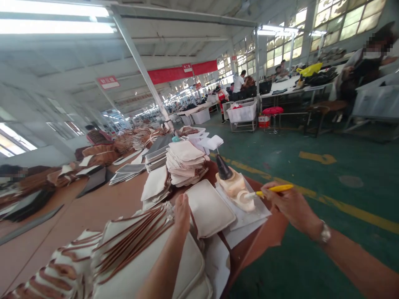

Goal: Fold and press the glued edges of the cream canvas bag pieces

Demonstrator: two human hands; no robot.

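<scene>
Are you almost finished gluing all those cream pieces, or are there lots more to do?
Hard to tell which piles are finished. In hand: the right hand dips a yellow-handled brush at the glue pot, while the left hand touches one cream panel lying flat on the paper sheet. Plenty seems left: a tall stack waits behind, and more brown-edged pieces lie fanned nearby.
</scene>
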